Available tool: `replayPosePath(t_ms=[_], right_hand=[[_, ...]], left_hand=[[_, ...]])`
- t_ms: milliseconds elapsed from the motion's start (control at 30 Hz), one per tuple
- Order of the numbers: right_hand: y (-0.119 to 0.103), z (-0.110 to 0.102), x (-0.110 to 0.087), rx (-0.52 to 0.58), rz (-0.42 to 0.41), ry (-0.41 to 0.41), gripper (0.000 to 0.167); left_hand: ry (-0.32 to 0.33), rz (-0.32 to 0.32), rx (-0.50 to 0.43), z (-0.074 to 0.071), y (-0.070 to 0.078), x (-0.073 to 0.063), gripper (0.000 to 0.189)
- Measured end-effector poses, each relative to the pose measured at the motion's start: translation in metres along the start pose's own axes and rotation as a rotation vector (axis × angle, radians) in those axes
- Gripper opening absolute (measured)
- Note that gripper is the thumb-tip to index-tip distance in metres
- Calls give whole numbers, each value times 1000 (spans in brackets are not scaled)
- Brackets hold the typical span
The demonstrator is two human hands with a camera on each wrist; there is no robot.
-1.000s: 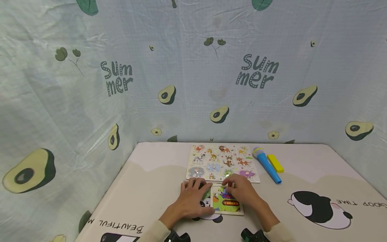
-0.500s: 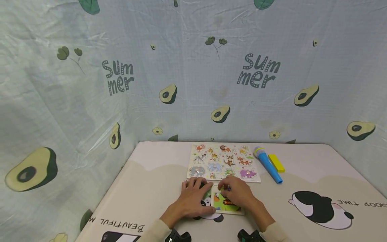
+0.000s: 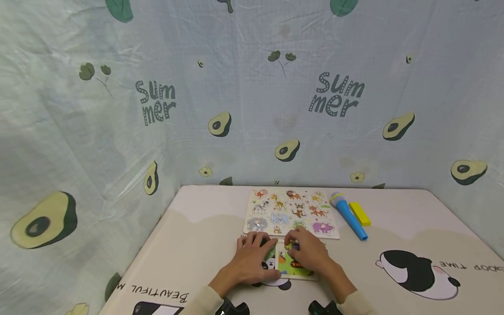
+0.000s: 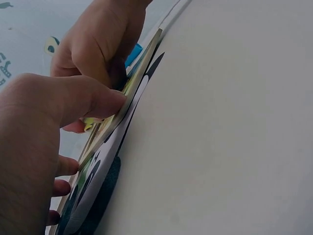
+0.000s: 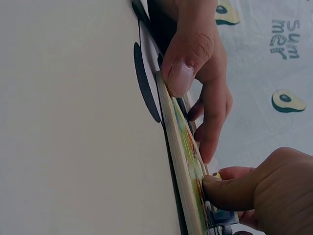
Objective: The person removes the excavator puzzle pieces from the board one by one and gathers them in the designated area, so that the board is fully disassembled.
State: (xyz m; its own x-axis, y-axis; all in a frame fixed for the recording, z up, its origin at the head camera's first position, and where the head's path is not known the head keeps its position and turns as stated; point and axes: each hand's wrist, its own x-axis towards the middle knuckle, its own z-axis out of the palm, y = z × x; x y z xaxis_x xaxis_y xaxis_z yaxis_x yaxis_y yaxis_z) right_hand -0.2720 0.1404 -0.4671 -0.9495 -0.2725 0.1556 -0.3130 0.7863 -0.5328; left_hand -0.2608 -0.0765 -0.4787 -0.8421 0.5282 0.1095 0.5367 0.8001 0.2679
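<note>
A small jigsaw puzzle in a pale wooden frame (image 3: 282,264) lies on the table, with a bright green, orange and blue picture. Spread over its left side, my left hand (image 3: 251,261) presses the frame's near corner with the thumb (image 5: 180,78), its other fingers reaching toward the far left. My right hand (image 3: 311,251) is over the upper part of the puzzle. Its thumb and forefinger pinch a puzzle piece with some yellow and blue (image 5: 222,215). Most of that piece is hidden by the fingers, and I cannot tell whether it sits fully in the frame.
Behind the frame lies a white animal peg puzzle board (image 3: 289,212). To its right are a blue toy microphone (image 3: 350,218) and a yellow block (image 3: 360,213). A printed cloth (image 3: 252,87) stands behind the table (image 3: 204,227).
My right hand has shifted left across the puzzle, covering more of its upper part, and has barely moved in the last half second. My left hand has stayed put.
</note>
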Motion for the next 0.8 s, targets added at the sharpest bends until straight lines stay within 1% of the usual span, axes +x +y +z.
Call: replayPosePath(t_ms=[167,333,433,533,667,800], right_hand=[[0,-1,-1,22,1,-9,24],[-2,-5,-2,91,46,-29,30],[-3,-7,-2,144,51,-47,27],[-3,-10,-1,191,38,-52,21],[0,-12,0,223,14,-44,18],[4,-16,1,255,14,-50,16]], left_hand=[[2,7,-8,2,1,0,84],[5,11,-14,3,1,-1,84],[8,7,-11,3,0,-1,84],[12,4,-12,2,0,-1,85],[17,4,-15,2,0,-1,85],[18,3,-11,3,0,-1,86]])
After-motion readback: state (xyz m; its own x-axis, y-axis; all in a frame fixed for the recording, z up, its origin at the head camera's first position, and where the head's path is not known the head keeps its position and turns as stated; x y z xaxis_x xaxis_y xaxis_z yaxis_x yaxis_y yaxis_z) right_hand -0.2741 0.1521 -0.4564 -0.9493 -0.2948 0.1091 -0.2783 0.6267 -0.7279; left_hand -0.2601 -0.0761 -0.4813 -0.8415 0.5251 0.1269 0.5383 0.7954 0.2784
